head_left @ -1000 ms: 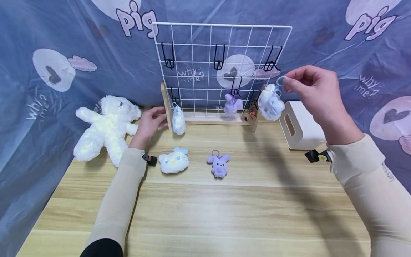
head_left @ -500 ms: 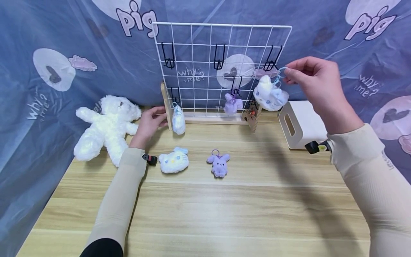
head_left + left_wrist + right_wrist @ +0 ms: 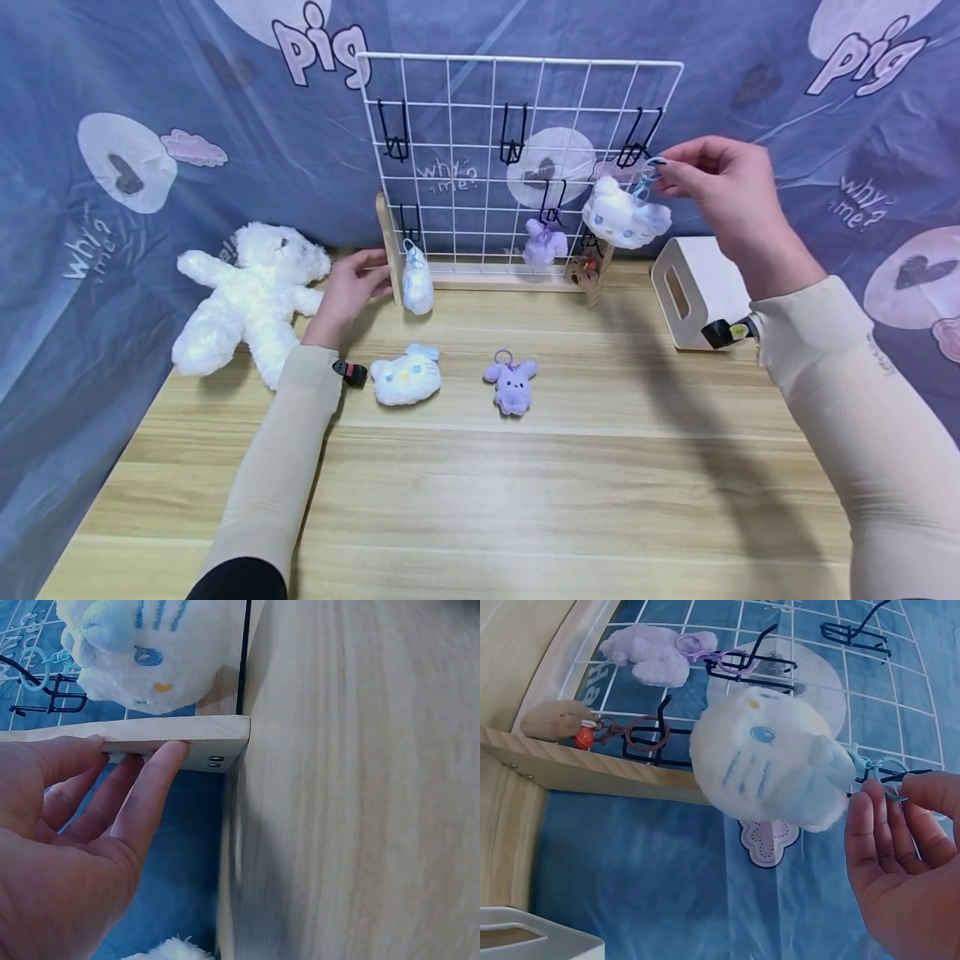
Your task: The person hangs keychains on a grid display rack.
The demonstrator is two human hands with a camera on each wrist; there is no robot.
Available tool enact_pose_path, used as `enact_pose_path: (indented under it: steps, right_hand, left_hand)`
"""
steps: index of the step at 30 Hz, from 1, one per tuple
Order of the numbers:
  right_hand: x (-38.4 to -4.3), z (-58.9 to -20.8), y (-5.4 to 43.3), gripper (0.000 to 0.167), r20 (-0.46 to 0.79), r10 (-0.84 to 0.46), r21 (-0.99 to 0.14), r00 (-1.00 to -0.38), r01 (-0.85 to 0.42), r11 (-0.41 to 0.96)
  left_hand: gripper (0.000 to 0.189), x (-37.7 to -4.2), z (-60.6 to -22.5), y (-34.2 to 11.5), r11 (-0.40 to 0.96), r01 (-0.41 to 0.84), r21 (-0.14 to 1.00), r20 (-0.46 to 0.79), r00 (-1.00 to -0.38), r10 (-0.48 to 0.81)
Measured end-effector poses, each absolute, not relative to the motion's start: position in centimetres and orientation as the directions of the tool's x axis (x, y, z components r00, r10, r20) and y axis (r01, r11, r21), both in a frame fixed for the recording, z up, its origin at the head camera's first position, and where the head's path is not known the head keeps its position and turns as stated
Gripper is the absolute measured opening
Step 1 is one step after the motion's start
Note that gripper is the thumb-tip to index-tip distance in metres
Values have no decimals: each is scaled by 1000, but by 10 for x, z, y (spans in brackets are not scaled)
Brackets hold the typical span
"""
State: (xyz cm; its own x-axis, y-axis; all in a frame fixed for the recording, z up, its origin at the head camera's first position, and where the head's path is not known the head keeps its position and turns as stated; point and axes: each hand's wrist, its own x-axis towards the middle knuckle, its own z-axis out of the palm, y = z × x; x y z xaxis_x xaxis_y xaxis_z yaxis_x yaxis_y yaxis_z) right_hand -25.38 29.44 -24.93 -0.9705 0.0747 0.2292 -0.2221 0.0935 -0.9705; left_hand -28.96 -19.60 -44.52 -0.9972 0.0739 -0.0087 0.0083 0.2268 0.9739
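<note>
The white wire rack stands in its wooden base at the rear of the table. The right hand, at the rack's right edge, pinches a light-blue ring between thumb and fingertips; the remaining fingers lie close together, slightly bent. From that ring hangs a white cat-face plush, in front of the rack's right edge and just below its upper right hook. Whether the ring sits on the hook cannot be determined. The left hand is at the rack's left end, its fingertips touching the outer face of the wooden upright, the fingers extended and slightly apart. On the rack's lower row hang a second white plush at left, a lilac plush right of centre and a brown plush at the right end. Before the rack lie a third white plush and a lilac rabbit plush. A white bear lies left of the rack; a white box stands to its right.
</note>
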Motion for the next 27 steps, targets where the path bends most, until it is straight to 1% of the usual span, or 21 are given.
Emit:
enact_pose_path:
  steps: [9,16,27]
  right_hand:
    - [-264,-250,290,4,199,65,-979,-978,-196,49]
    - [-273,-249,288,6,183,74,-981,-980,-177,83]
    - [-283,-247,285,9,144,98,-987,-985,-136,87]
  left_hand:
    - [43,-289,-446,-196,215,10,977,-6,-997,76]
    - [44,-289,-446,-196,220,12,976,-5,-997,77]
    - [44,-288,-446,-196,218,9,976,-8,-997,77]
